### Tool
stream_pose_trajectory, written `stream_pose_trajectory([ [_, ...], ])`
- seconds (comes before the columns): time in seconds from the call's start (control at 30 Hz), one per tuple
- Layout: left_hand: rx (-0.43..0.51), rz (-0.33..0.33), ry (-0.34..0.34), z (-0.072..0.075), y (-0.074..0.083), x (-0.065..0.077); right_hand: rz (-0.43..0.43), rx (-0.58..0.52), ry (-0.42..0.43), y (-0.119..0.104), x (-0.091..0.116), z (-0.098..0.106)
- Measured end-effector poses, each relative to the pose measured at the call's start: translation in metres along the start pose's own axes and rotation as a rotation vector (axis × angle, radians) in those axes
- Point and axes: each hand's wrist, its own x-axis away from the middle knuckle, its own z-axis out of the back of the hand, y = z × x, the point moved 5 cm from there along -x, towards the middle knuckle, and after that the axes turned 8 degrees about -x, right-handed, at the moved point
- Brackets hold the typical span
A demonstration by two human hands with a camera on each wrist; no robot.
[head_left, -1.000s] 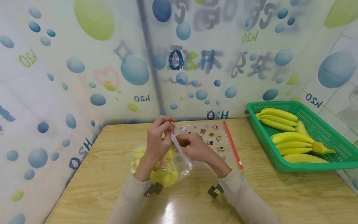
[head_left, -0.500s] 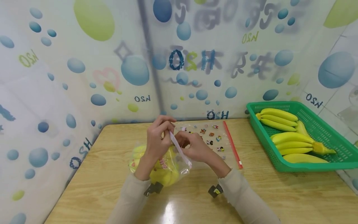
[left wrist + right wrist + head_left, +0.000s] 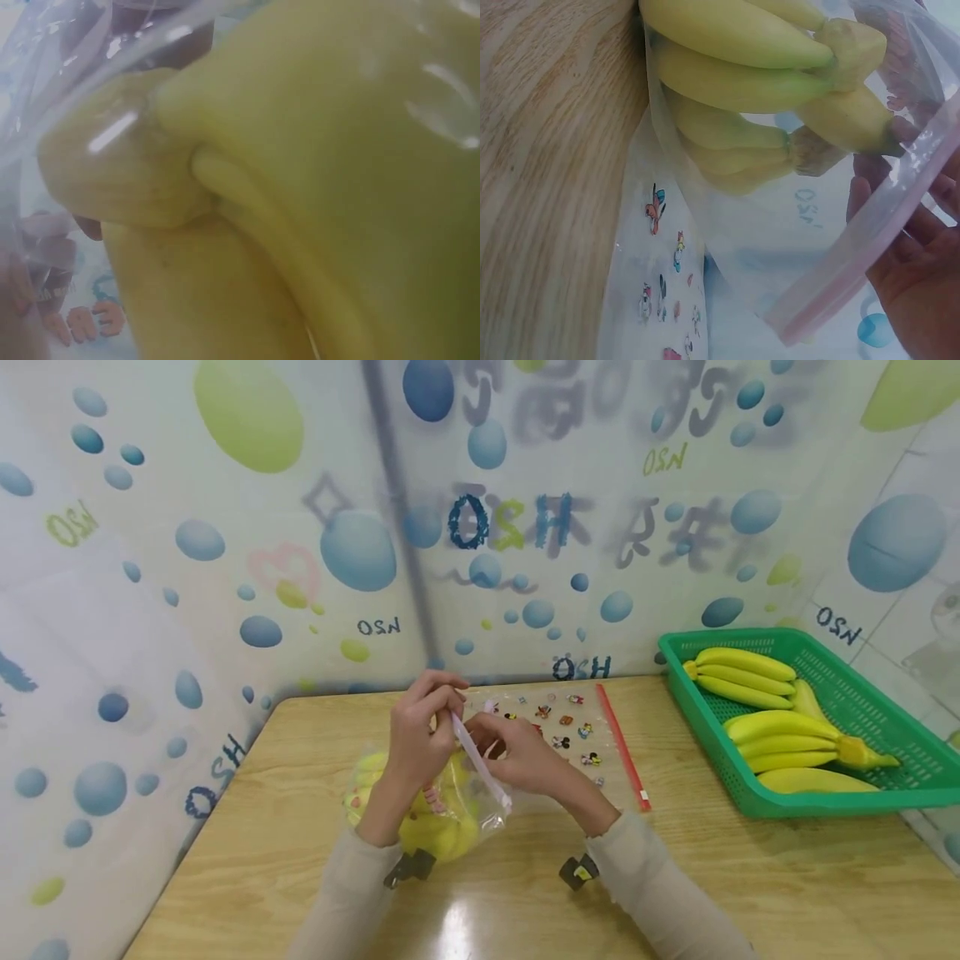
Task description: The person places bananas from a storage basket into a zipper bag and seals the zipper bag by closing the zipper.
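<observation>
A clear zip bag (image 3: 491,818) with a pale pink closure strip (image 3: 870,232) stands tilted on the table, bananas (image 3: 442,831) inside it. My left hand (image 3: 423,731) pinches the upper end of the strip between thumb and fingers. Lower along the same strip, my right hand (image 3: 521,756) has its curled fingers and thumb at the bag's mouth. Through the plastic, the left wrist view is filled by a banana bunch (image 3: 315,150) and its stem end. The right wrist view shows banana bunches (image 3: 735,82) lying within the bag, beside my fingers.
Flat on the wooden table (image 3: 300,760) behind my right hand lies another clear bag with cartoon prints and a red strip (image 3: 622,747). A green basket (image 3: 720,760) holding banana bunches (image 3: 780,739) stands at the right. A patterned curtain (image 3: 525,585) hangs behind the table.
The head view has shifted slightly. Both hands stay almost in place on the bag's strip, with only small movement of the right fingers.
</observation>
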Motion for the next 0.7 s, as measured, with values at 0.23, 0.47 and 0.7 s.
stream_pose_trajectory([
  [0.23, -0.019, -0.014, -0.017, 0.002, 0.003, -0.003, -0.019, 0.091, -0.026, -0.015, 0.005, 0.016],
  [0.47, -0.003, -0.004, -0.031, 0.002, 0.004, -0.003, -0.021, 0.125, 0.082, -0.039, 0.027, 0.064],
  [0.7, 0.004, 0.002, -0.019, 0.004, 0.000, -0.001, -0.038, 0.411, 0.109, -0.053, 0.056, 0.141],
])
